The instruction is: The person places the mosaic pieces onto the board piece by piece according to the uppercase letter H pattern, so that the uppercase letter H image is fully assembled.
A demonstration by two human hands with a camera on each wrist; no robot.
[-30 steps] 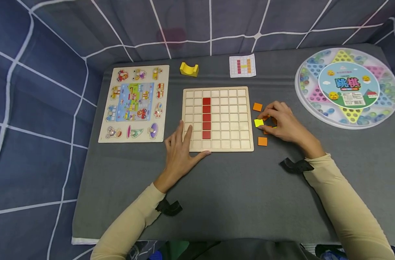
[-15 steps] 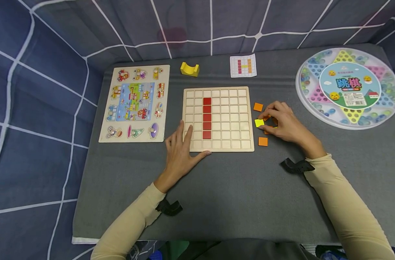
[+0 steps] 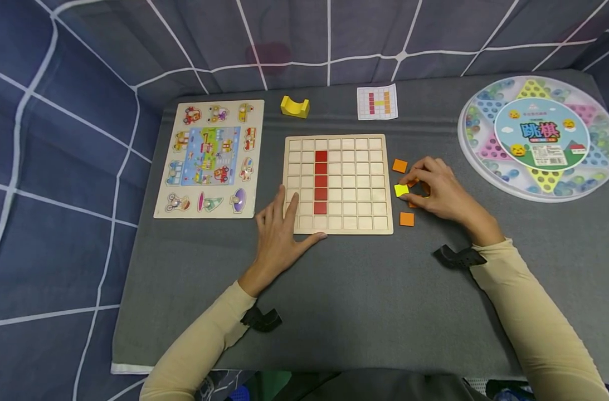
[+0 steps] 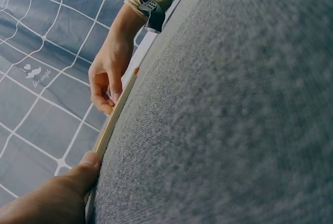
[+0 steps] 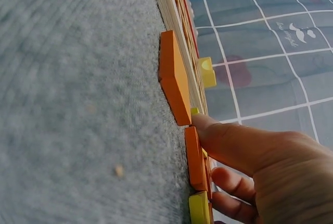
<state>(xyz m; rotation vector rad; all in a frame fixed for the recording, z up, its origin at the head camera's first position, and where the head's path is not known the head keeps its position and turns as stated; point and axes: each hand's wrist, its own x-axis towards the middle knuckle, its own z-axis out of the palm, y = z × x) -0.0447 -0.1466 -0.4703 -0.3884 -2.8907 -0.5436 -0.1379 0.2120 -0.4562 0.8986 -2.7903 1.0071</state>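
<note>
My left hand [image 3: 276,242] lies with fingers spread at the left edge of a wooden grid board [image 3: 354,184], thumb along its front edge. One column of the board holds several red square tiles [image 3: 321,181]. Right of the board, my right hand [image 3: 439,192] pinches a yellow square tile [image 3: 401,190] between thumb and fingers, close to the table. Around it lie orange square tiles [image 3: 407,219], some partly hidden under the hand. In the right wrist view the thumb [image 5: 234,140] is beside orange tiles [image 5: 174,78], with another yellow tile [image 5: 199,207] nearer the camera.
A picture puzzle board [image 3: 166,189] lies at the left. Behind the grid board are a yellow curved block [image 3: 295,107] and a pattern card [image 3: 377,102]. A round Chinese checkers set [image 3: 540,133] occupies the right rear. Grid-patterned cloth [image 3: 304,44] hangs behind the grey table [image 3: 354,312].
</note>
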